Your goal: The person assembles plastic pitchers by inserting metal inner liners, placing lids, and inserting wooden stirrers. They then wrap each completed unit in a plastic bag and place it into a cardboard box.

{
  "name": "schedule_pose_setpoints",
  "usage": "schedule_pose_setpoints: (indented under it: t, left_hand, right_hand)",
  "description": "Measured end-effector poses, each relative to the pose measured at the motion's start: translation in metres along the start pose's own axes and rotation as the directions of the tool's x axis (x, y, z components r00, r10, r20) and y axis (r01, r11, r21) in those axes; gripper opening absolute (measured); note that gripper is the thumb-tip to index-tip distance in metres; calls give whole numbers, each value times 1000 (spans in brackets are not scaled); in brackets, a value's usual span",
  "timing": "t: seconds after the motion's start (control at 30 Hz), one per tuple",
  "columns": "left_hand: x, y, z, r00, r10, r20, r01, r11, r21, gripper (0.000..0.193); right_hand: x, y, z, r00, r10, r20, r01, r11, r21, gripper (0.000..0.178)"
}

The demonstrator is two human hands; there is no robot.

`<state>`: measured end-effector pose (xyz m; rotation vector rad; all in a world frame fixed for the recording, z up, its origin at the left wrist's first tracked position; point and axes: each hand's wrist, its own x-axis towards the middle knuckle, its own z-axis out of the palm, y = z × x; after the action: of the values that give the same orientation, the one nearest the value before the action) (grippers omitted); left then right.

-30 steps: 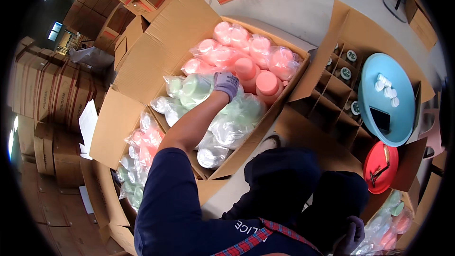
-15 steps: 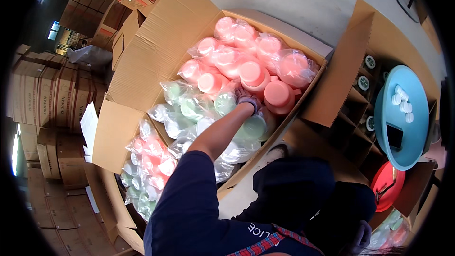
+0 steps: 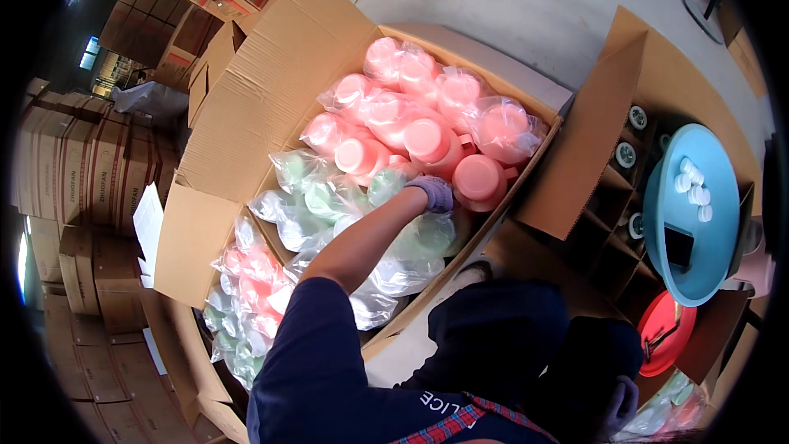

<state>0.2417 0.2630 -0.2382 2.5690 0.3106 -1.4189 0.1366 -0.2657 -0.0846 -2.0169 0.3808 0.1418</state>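
"What surrounds us?"
"Stacked boxes (image 3: 90, 164), grey floor (image 3: 526, 33), and an open cardboard carton (image 3: 255, 99)."
"Where's the pink cup (image 3: 478, 181)?"
"Near the carton's right edge, just beside our left hand (image 3: 433, 193). Its flat round end faces up, long axis roughly upright, handle toward the right corner. It looks smooth; crinkled clear bags (image 3: 514, 127) wrap others nearby."
"Our fingers?"
"The left ones are hidden, our right hand (image 3: 622, 405) is too dim; we can't tell."

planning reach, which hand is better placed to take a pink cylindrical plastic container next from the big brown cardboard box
Likely the left: the purple-gloved left hand is inside the box, beside a pink container; the right hand hangs outside.
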Motion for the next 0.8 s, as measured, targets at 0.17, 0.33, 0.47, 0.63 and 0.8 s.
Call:
schedule_pose_setpoints:
  t: [0.17,0.33,0.47,0.63,0.8]
  left_hand:
    - [-55,-54,-44,792,289,-537,-414,902,-125,38]
    - [13,-157,-18,874,-297,-384,367,923,121,37]
    - [46,-146,5,825,-322,-464,468,851,240,46]
    - [21,-141,9,733,-290,-615,564,764,313,57]
    - [-134,-122,-74,798,-262,-543,424,884,197,55]
  right_hand:
    - [1,-4,-4,998,57,-26,-57,998,-5,16]
    - [6,0,-9,999,32,-2,-32,999,-25,17]
    - [3,31,-22,994,-112,-19,110,988,-105,18]
    - [-8,28,-27,984,-177,27,179,975,-130,15]
    - [-35,23,-39,985,-131,109,140,987,-75,14]
